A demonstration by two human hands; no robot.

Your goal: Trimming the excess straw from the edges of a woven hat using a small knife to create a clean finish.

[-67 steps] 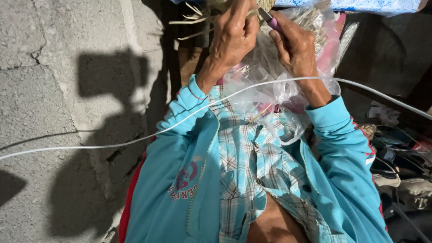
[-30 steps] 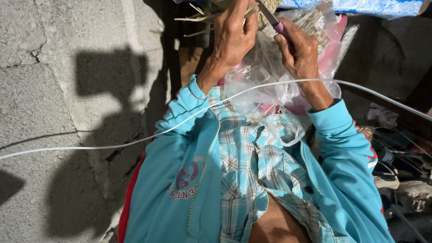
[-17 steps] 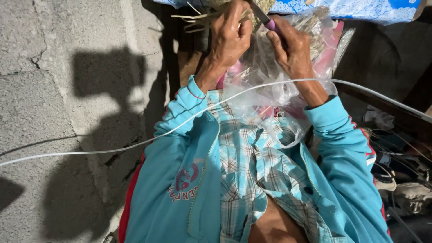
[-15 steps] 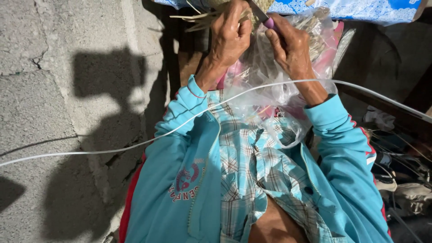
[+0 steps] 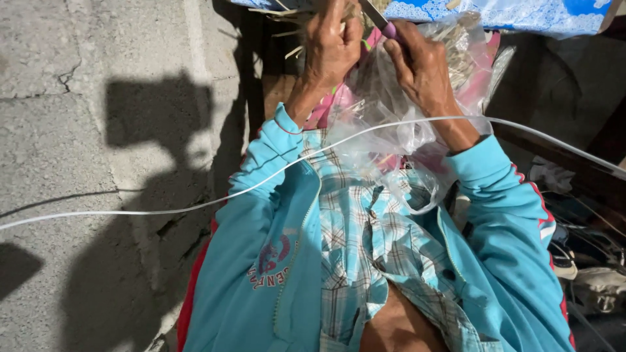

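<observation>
Up top, both hands closed — left (image 5: 331, 49) on dry stalks (image 5: 287, 16), right (image 5: 422, 72) on purple-handled knife (image 5: 380, 19) — w/ clear bag (image 5: 385, 140) below.

Left hand (image 5: 332, 49) grips dry straw (image 5: 287, 16); right hand (image 5: 424, 68) holds a purple-handled knife (image 5: 381, 19) over a clear bag (image 5: 391, 130).

— Where does the view sit?
— There is one camera, worn on the person's head, facing steeply down the chest and along both arms.
— How near?
— Close: the turquoise jacket (image 5: 261, 261) fills the lower frame, and the left hand (image 5: 331, 49) and right hand (image 5: 422, 68) reach the top edge. Concrete floor (image 5: 78, 130) lies left.
</observation>
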